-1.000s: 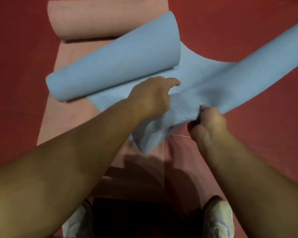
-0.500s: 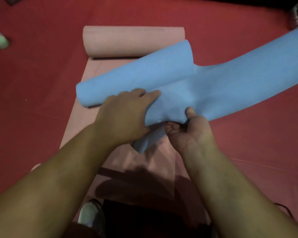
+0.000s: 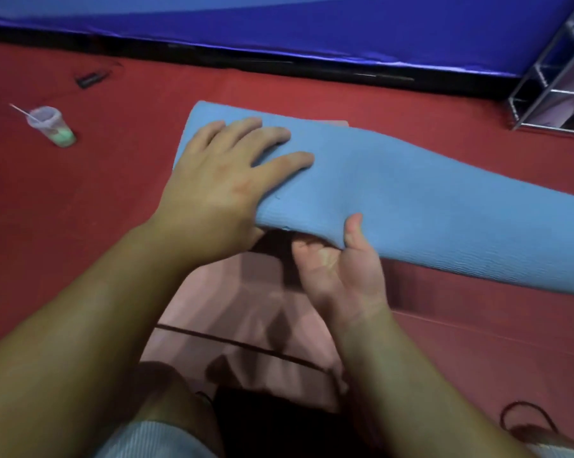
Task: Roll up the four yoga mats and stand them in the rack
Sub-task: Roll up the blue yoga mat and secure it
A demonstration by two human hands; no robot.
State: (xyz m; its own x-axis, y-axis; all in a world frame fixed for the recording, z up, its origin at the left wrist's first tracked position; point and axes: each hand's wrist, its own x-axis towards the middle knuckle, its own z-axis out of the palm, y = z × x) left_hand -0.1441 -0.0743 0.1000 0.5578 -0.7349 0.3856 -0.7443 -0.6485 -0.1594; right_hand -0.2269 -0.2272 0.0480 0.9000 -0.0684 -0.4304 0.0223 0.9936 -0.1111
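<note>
A light blue yoga mat (image 3: 411,193) lies across the middle of the red floor, folded over on itself and stretching off to the right edge. My left hand (image 3: 232,180) lies flat on top of its left end, fingers spread and straight. My right hand (image 3: 342,259) grips the mat's near edge, thumb on top and fingers tucked under. A pink mat (image 3: 246,292) lies spread beneath, mostly covered by the blue one and my arms. The metal wire rack (image 3: 553,84) stands at the far right corner with a pale roll inside.
A clear plastic cup (image 3: 51,125) with green liquid and a straw stands on the floor at the left. A small dark object (image 3: 92,79) lies further back. A blue padded wall (image 3: 279,24) runs along the back. A dark cord (image 3: 246,348) crosses the pink mat.
The blue mat has been folded forward over its roll and now covers the pink roll. My left hand moved up onto the top. The view tilted up, showing the wall and rack.
</note>
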